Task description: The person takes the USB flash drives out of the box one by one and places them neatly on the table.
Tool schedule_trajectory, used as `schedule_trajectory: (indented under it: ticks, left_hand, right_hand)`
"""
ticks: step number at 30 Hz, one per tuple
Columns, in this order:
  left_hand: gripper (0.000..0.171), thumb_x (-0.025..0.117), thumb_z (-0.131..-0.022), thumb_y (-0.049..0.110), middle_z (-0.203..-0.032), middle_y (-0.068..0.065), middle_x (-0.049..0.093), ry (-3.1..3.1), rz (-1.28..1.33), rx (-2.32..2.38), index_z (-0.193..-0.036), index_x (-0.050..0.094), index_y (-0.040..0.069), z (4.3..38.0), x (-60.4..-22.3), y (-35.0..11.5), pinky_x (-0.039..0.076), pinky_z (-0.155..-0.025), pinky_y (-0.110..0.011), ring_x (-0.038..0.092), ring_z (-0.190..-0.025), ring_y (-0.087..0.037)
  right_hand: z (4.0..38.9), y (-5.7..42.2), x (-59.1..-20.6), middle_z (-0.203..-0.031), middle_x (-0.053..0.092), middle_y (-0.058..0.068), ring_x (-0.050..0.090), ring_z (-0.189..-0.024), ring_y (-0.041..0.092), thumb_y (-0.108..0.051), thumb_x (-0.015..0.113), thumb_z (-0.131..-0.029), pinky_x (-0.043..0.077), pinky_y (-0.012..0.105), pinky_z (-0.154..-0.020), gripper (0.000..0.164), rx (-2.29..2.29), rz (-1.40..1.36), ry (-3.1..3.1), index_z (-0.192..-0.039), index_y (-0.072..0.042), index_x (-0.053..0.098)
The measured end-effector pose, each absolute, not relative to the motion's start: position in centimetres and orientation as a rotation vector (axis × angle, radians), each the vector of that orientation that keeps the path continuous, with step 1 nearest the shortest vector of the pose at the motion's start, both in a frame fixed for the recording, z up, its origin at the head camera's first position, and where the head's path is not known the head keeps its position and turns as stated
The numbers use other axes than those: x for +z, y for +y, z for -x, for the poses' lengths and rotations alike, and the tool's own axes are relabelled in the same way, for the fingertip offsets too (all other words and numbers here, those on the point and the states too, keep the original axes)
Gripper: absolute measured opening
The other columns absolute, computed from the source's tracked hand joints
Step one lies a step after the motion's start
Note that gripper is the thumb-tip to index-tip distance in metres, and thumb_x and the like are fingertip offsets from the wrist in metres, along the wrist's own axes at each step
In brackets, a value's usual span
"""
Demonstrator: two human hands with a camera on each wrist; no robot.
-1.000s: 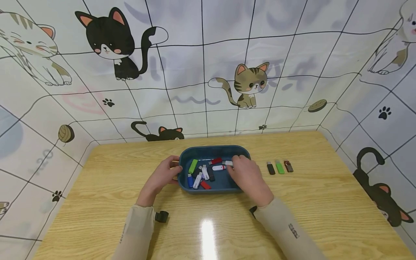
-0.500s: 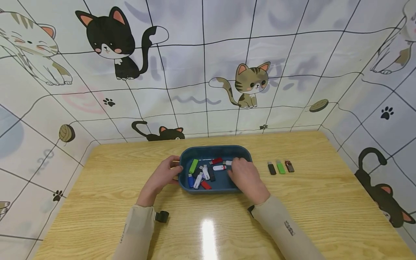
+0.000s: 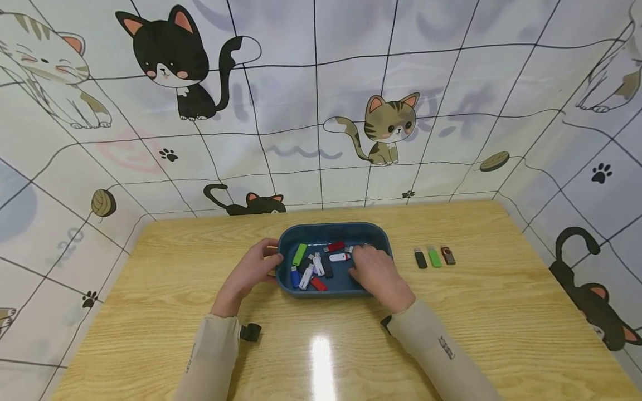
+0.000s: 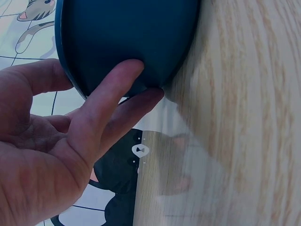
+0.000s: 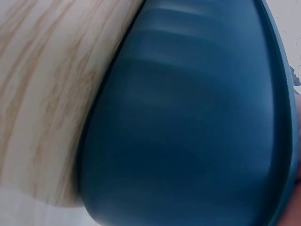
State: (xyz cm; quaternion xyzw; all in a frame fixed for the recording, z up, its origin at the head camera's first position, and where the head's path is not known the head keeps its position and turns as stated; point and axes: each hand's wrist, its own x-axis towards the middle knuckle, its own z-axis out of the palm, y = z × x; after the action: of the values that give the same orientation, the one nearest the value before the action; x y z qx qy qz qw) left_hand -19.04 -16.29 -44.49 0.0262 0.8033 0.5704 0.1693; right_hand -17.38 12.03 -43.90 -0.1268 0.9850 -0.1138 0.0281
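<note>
A blue plastic tray (image 3: 333, 294) holds several USB sticks, among them a lime green one (image 3: 299, 254), a blue one (image 3: 295, 277) and a white one with a red end (image 3: 338, 257). My left hand (image 3: 254, 265) holds the tray's left end, thumb at the rim and fingers against the outer wall (image 4: 127, 35). Over the tray's right part, my right hand (image 3: 375, 273) reaches in with fingers bent down. Its fingertips are hidden, so I cannot tell whether they pinch anything. A white USB stick (image 3: 349, 250) shows partly beside the knuckles.
Right of the tray, a black USB stick (image 3: 420, 258), a green one (image 3: 434, 257) and a brown-and-red one (image 3: 448, 255) lie in a row on the wooden table (image 3: 451, 323). Behind the table hangs a cat-patterned cloth (image 3: 301, 111).
My right hand has shifted slightly left inside the tray and covers more of the white USB stick. The left hand stays at the tray's end.
</note>
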Motion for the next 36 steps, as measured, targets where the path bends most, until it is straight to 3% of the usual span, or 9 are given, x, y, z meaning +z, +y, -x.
schedule_trajectory:
  ticks: [9, 27, 36]
  left_hand:
    - [0.045, 0.052, -0.104, 0.010, -0.144, -0.031, 0.052, 2.280, -0.069, 1.616, -0.146, 0.045, -0.002, 19.20, -44.36, -16.12, 0.064, -0.075, -0.044, 0.070, -0.104, -0.038]
    - [0.045, 0.053, -0.104, 0.009, -0.144, -0.031, 0.052, 2.268, -0.067, 1.636, -0.146, 0.045, -0.003, 19.26, -44.59, -16.42, 0.064, -0.073, -0.044, 0.071, -0.104, -0.038]
    - [0.046, 0.053, -0.104, 0.010, -0.144, -0.032, 0.052, 2.263, -0.087, 1.636, -0.147, 0.044, -0.003, 19.20, -44.72, -16.54, 0.064, -0.074, -0.045, 0.071, -0.104, -0.039]
  right_hand:
    - [17.54, 12.02, -43.94, -0.095, 0.065, 0.017, 0.064, -0.084, 0.029, -0.020, 0.084, -0.088, 0.059, 0.045, -0.074, 0.038, -0.348, 0.387, 3.032, -0.111, 0.007, 0.069]
    - [17.86, 12.04, -43.84, -0.092, 0.068, 0.014, 0.059, -0.081, 0.025, -0.005, 0.077, -0.090, 0.057, 0.044, -0.073, 0.021, -0.376, 0.445, 2.947, -0.105, 0.008, 0.070]
    - [17.73, 12.01, -43.81, -0.084, 0.058, 0.009, 0.053, -0.078, 0.023, -0.006, 0.074, -0.092, 0.052, 0.040, -0.067, 0.011, -0.464, 0.392, 2.939, -0.095, 0.001, 0.067]
